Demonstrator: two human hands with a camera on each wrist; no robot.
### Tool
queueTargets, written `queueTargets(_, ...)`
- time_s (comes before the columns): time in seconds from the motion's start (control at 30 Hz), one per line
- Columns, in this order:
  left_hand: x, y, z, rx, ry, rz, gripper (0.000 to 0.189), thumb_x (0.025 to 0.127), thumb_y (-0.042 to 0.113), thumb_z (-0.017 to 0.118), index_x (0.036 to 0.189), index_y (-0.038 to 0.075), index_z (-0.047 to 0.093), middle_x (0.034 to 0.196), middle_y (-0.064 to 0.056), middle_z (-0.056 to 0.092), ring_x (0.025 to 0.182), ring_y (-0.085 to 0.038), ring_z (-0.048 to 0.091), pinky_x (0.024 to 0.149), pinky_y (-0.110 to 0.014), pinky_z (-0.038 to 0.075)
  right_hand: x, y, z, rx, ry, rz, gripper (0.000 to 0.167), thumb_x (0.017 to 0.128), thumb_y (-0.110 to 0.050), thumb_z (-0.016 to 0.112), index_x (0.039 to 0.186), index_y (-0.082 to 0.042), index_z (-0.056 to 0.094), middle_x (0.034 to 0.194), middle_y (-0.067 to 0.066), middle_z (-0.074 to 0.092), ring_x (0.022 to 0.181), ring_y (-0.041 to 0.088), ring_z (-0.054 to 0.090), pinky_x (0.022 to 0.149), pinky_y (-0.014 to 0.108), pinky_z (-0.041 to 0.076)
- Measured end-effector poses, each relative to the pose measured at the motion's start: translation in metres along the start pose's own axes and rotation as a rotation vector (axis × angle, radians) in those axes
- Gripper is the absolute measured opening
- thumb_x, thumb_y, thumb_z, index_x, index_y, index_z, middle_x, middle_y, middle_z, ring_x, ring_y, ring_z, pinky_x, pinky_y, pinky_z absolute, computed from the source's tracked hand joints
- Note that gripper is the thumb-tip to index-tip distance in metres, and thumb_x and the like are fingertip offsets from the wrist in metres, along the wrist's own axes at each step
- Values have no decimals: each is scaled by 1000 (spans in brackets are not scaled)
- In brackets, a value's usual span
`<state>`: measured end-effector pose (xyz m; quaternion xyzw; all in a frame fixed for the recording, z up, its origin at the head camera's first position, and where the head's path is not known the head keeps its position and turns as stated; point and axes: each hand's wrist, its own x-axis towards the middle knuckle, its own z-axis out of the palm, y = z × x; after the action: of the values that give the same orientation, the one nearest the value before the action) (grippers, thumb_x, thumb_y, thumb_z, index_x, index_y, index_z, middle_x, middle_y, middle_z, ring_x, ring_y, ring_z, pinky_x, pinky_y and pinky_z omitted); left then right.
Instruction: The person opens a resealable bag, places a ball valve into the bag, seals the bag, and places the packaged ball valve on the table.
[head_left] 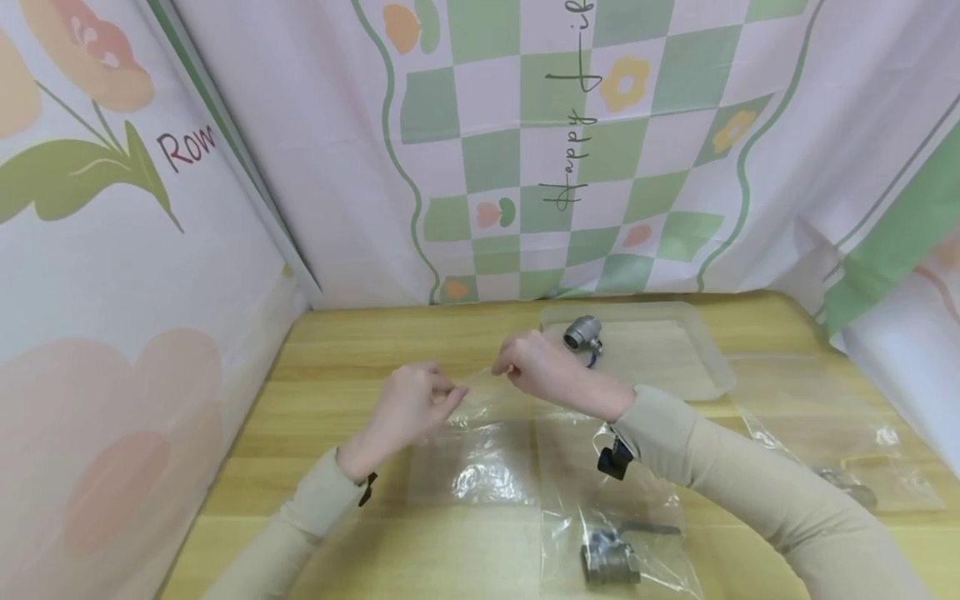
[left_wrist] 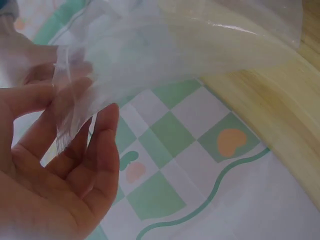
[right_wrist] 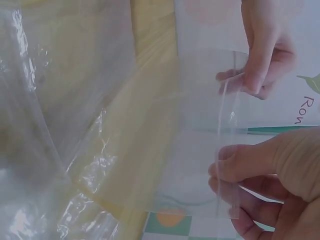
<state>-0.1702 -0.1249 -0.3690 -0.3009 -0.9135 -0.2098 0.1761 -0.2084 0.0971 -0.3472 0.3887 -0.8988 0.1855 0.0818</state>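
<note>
A clear plastic bag (head_left: 480, 408) is stretched by its top edge between my two hands, its lower part over the table. My left hand (head_left: 408, 404) pinches that edge at one side, thumb against fingers. The right hand (head_left: 542, 367) pinches it on the other side. In the right wrist view, the bag's film (right_wrist: 200, 120) spans from my left hand (right_wrist: 270, 55) at the top to my right hand (right_wrist: 265, 185) below. The left wrist view shows the film (left_wrist: 150, 55) fanning out from the fingers.
Behind my right hand, a metal ball valve (head_left: 582, 332) sits in a translucent tray (head_left: 708, 367). Another valve (head_left: 611, 560) lies inside a clear bag (head_left: 570, 508) in front. At the right, a bag (head_left: 802, 392) holds a metal part (head_left: 851, 487), partly behind my sleeve. Curtains border the wooden table (head_left: 360, 333).
</note>
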Motion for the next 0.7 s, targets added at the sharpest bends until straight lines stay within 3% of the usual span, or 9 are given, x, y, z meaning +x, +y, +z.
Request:
queueTargets(0.23,4,-3,-5,-22,-58,-98,39,87,27,76,51,13,71,41,5,46,41,3,25,40,-10,18,-1,-3,-2,-11,-24,-79,35,72,18,62,91,-8,78,90,7,76,82,20,74,67,16,59)
queueTargets(0.3,6,-2,-7,-17,-87,-134,40,86,27,77,49,15,68,40,6,49,39,4,23,39,-9,15,-1,-4,-3,1,-26,-95,37,72,18,61,92,-7,78,90,7,76,82,20,74,68,16,59)
queueTargets(0.4,8,0,-9,-12,-135,-176,29,82,26,81,56,15,73,51,5,63,40,4,35,37,-9,23,-1,-4,-4,4,-26,-113,38,71,19,60,92,-6,78,90,7,76,82,20,74,68,16,59)
queueTargets(0.5,7,1,-10,-6,-162,-182,12,77,22,85,73,13,79,71,0,74,53,-2,56,44,-11,42,-1,-4,-4,-9,-28,-116,37,71,19,62,93,-6,78,91,8,76,83,20,74,69,17,60)
queueTargets(0.57,6,2,-10,9,-178,-176,15,75,20,86,83,10,79,82,-3,75,65,-8,64,55,-15,52,-1,-3,-5,-10,-32,-101,37,71,19,62,94,-6,78,93,8,76,83,21,74,67,16,60)
queueTargets(0.7,4,1,-9,29,-207,-168,28,74,14,86,99,8,75,95,-8,70,74,-14,63,61,-22,55,-2,-1,-5,-6,-34,-82,39,72,20,60,95,-5,77,94,9,76,83,21,74,64,13,57)
